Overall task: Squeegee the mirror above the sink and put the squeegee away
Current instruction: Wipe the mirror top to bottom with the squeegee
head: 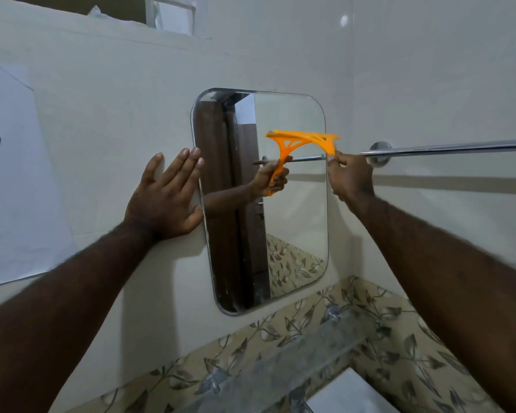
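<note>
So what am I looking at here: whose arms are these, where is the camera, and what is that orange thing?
There is no machine here. A person wears a camera on the head, so you see their own two bare arms reaching forward. The left hand lies flat on the white wall beside the rounded rectangular wall mirror, its fingertips at the edge. The right hand pinches the handle of an orange plastic squeegee, its blade against the upper glass. The second hand and squeegee are reflections. A chrome towel rail runs to the right.
</note>
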